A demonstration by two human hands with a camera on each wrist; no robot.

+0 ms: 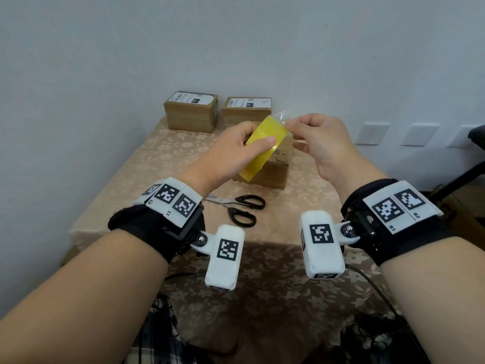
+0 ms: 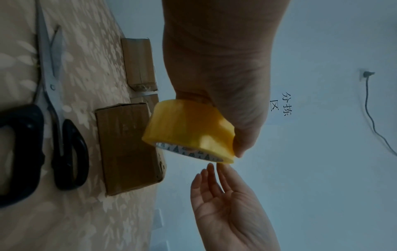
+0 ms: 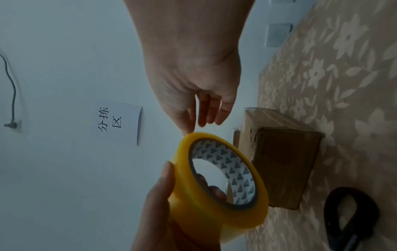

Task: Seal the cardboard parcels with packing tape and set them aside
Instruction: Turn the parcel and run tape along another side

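Only the right wrist view shows the tape roll's [image 3: 217, 183] patterned core.

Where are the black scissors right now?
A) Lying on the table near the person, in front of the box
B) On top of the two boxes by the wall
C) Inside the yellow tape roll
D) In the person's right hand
A: the scissors lie flat on the table, nearer the person than the plain box, while the left hand holds the tape roll and the right hand pinches its loose end.
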